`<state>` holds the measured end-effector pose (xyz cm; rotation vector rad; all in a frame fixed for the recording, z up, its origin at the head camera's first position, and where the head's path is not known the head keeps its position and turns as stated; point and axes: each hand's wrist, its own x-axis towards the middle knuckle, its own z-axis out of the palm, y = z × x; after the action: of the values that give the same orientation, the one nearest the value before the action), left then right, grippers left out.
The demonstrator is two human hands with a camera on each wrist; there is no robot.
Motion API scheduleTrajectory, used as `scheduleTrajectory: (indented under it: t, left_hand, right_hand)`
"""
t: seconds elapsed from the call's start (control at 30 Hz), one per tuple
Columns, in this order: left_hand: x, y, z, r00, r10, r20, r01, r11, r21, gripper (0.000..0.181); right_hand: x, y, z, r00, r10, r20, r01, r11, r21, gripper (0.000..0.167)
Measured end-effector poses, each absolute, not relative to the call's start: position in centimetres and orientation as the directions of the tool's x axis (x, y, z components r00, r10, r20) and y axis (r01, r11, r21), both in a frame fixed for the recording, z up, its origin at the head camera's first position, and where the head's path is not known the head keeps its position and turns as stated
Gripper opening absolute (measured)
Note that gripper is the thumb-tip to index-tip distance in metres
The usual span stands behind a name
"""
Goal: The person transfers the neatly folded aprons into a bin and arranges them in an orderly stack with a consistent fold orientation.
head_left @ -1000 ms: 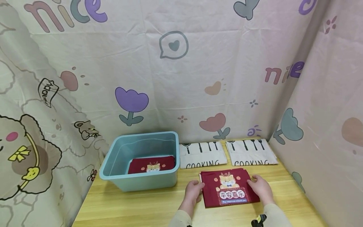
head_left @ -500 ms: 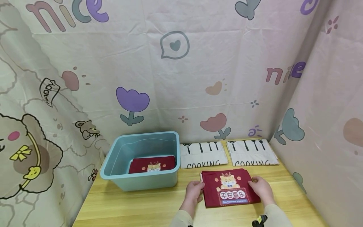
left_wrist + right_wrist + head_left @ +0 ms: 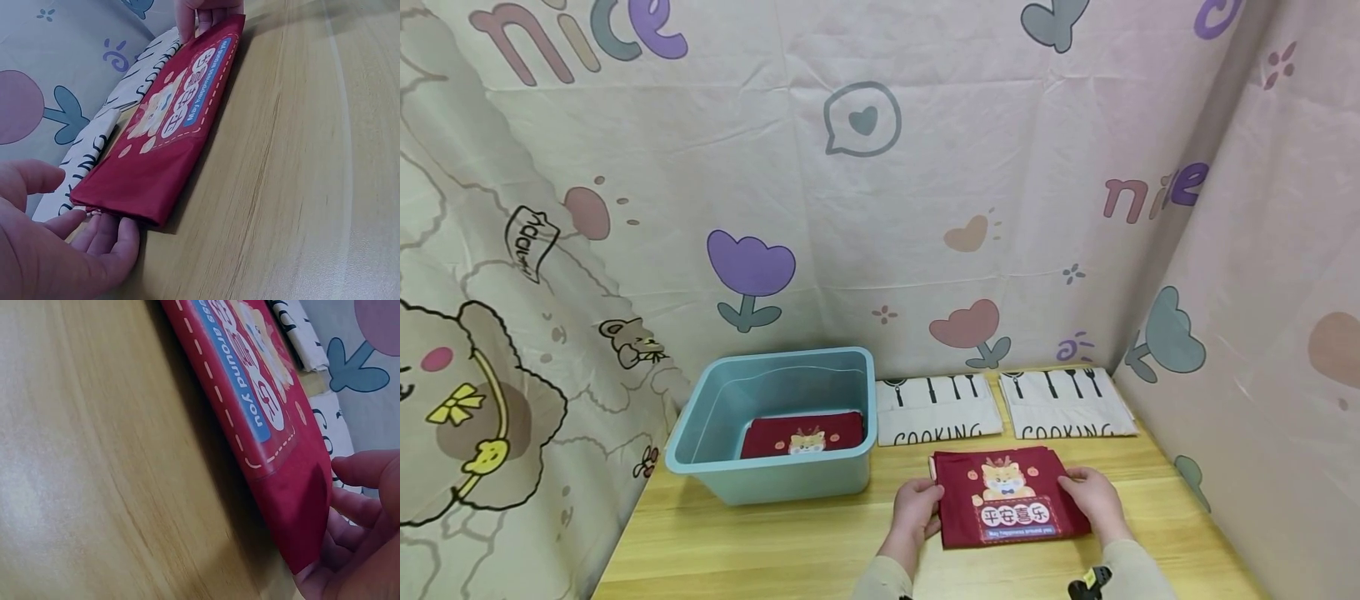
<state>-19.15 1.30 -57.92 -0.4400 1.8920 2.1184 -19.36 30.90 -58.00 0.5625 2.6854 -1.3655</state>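
A folded red cloth (image 3: 958, 517) with a cartoon animal and Chinese lettering lies level between my two hands, low over the table. At its left edge is my left hand (image 3: 916, 510); in the left wrist view its fingers (image 3: 115, 240) curl under the edge and the thumb stands apart above. My right hand (image 3: 1096, 502) grips the opposite edge. The right wrist view has that thumb (image 3: 359, 467) by the cloth's side, with the other fingers bent beneath the corner. The cloth hides some fingertips.
Left of the hands stands a blue-green plastic bin (image 3: 775, 483) holding a similar folded red cloth (image 3: 760, 437). Behind are two folded white cloths printed COOKING, a left one (image 3: 936, 412) and a right one (image 3: 1067, 408). A patterned curtain (image 3: 880, 208) encloses the wooden table (image 3: 737, 558).
Both hands have shifted very slightly to the right and keep their hold on the red cloth's edges. Bin and white cloths stay where they were.
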Motion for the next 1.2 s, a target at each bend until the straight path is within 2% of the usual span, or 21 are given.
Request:
scheduleTrajectory:
  t: [0.37,0.8,1.2]
  left_hand:
    - [-19.6,1.6,-58.4,-0.926,-0.069,-0.371,-0.367,-0.057,0.928,0.04]
    - [-19.7,2.1,-58.8,-0.932,-0.157,-0.328,-0.332,-0.001,0.943,0.037]
    - [-20.4,2.0,-57.4,-0.933,-0.151,-0.327,-0.317,-0.083,0.945,0.045]
  right_hand:
    - [-19.7,30.9,-58.6,-0.918,0.268,-0.292,0.374,0.343,-0.862,0.046]
    - [-19.6,30.6,-58.0,-0.921,0.27,-0.282,0.36,0.31,-0.88,0.045]
    - [-19.8,30.5,-56.3,-0.935,0.262,-0.239,0.321,0.337,-0.885,0.049]
